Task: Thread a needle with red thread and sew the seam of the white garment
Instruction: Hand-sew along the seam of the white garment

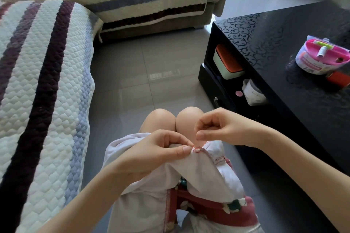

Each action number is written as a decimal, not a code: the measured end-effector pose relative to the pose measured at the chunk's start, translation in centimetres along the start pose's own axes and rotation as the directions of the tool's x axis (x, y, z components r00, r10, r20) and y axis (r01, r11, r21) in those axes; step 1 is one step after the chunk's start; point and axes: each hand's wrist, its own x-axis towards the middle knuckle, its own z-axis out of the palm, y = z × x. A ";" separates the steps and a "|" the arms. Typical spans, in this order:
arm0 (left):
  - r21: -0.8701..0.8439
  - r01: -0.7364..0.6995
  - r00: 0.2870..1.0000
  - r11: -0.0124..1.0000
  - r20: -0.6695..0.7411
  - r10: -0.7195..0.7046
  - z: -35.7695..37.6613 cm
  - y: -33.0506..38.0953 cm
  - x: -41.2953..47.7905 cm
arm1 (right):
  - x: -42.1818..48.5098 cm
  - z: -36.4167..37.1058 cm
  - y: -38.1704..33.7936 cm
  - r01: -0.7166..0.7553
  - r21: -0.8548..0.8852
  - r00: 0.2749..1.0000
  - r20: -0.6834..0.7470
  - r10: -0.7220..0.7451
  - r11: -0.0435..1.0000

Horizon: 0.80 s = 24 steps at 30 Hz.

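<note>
While left hand (153,152) pinched garment (200,174) and right hand (221,128) curled, hold unclear, hasty pull risked knotting looped thread (198,149), lower centre.

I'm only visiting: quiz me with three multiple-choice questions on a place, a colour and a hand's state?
1. Where is the pink sewing kit? A on the floor; B on the black table; C on the sofa.
2. What colour are the stitches on the white garment? A red; B green; C black.
3. What is the left hand doing? A hanging idle; B pinching the garment; C resting on the table.
Answers: 1 B, it stands on the tabletop; 2 A, red loops show at the seam; 3 B, its fingers grip the cloth.
</note>
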 end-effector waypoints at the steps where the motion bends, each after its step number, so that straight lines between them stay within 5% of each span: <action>1: 0.001 0.002 1.000 1.000 0.001 -0.002 0.0 0.0 0.0 | 0.3 -0.3 0.3 -0.007 -0.023 0.998 -0.058 0.005 1.000; 5: 0.002 0.002 1.000 1.000 0.003 -0.002 0.0 0.1 0.0 | 2.0 -2.5 3.1 -0.121 -0.229 0.911 -0.412 0.017 0.966; 8: -0.008 0.007 1.000 1.000 0.003 -0.007 0.0 0.1 0.0 | 3.3 -4.3 6.6 -0.381 -0.352 0.774 -0.627 0.087 0.855; 11: -0.006 0.022 1.000 1.000 -0.005 -0.022 0.0 0.0 0.0 | 3.6 -5.2 9.4 -0.589 -0.375 0.663 -0.730 0.163 0.716; 15: 0.008 0.034 0.999 0.999 -0.016 -0.034 0.0 -0.4 0.2 | 4.1 -4.7 11.0 -0.664 -0.386 0.614 -0.770 0.174 0.640; 19: -0.014 0.034 0.999 0.999 -0.015 -0.034 -0.1 -0.4 0.3 | 4.1 -3.9 10.1 -0.624 -0.415 0.633 -0.765 0.118 0.662; 22: -0.029 0.018 0.999 0.999 -0.031 -0.019 -0.3 -0.6 0.3 | 2.8 -2.4 6.7 -0.285 -0.195 0.782 -0.613 0.110 0.938; 24: -0.052 0.011 0.999 0.999 -0.050 -0.013 -0.4 -0.9 0.4 | 1.0 -0.7 3.3 -0.060 0.050 0.914 -0.398 0.075 0.997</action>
